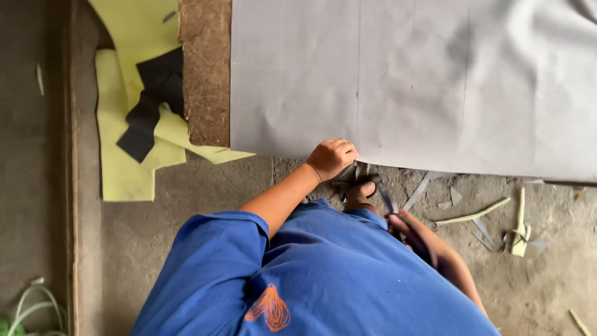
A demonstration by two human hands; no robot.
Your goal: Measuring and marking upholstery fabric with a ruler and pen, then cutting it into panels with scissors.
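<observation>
A large grey sheet (410,81) with faint drawn lines lies flat across the floor. My left hand (331,157) is closed on its near edge, next to one of the lines. My right hand (415,235) grips dark scissors (387,199), whose blades point toward that same edge, just below the sheet. A foot (360,194) shows between my hands, above my blue clothing.
A brown fibrous board (206,68) lies left of the sheet, with yellow pieces (127,124) and a black scrap (152,102) beside it. Cut strips and offcuts (479,214) litter the concrete floor at right. A raised floor edge (73,186) runs down the left side.
</observation>
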